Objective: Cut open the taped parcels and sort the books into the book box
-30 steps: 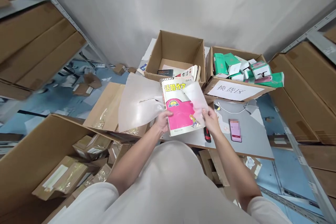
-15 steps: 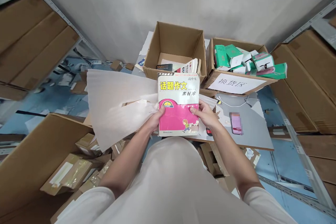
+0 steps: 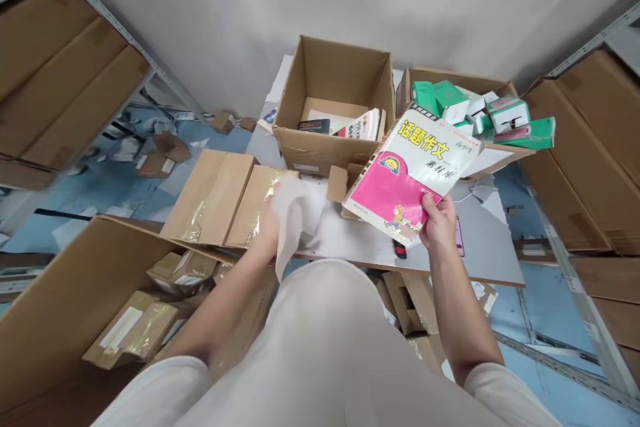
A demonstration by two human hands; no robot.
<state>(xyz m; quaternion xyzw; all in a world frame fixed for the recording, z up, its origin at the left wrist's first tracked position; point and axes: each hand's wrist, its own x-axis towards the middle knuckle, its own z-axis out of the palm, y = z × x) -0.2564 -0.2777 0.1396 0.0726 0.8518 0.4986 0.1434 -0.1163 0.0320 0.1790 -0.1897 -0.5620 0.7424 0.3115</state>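
Observation:
My right hand (image 3: 438, 224) grips a pink and white paperback book (image 3: 407, 180) by its lower right corner, thumb on the front cover. The book is tilted over the table. My left hand (image 3: 269, 230) is closed on a thin white packing sheet (image 3: 289, 223), now bunched up and hanging down. The sheet hides part of those fingers. Taped cardboard boxes (image 3: 210, 197) stand beside that hand. Behind the book is a small opened carton (image 3: 345, 187), partly covered. A red and black tool (image 3: 399, 249) lies below the book, at the table's front edge.
At the back stands an open cardboard box (image 3: 330, 150) with several books inside. Right of it, another box (image 3: 505, 155) holds green and white cartons. A phone (image 3: 459, 240) lies right of my right hand. A large box (image 3: 45, 300) with parcels stands lower left.
My left hand has let go of the book and moved left with the white sheet, which has gone from spread out to bunched. My right hand has swung the book right and tilted it.

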